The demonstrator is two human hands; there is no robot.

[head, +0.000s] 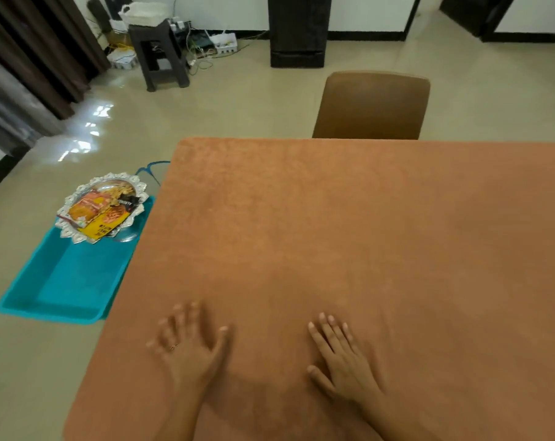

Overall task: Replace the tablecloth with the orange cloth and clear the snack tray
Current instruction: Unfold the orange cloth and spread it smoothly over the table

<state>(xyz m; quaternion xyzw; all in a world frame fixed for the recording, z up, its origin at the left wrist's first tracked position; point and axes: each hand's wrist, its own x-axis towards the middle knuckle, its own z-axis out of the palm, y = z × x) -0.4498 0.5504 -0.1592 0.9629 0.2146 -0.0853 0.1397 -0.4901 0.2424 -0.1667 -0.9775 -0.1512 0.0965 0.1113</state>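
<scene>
On orange cloth (349, 233): left hand (190, 354), right hand (343, 361) flat, fingers (328, 329) spread; snack tray (110, 179) on bin (69, 281).

One head-worn wide-angle cam, aimed fwd and down over the near tabletop (349, 233); floor and chair (371, 106) seen beyond.

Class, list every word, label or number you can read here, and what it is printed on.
Yellow snack packet: dark print, too blurred to read.
Black snack packet: white lettering, too small to read.
Orange snack packet: print blurred, unreadable.
No text can be quoted.
</scene>
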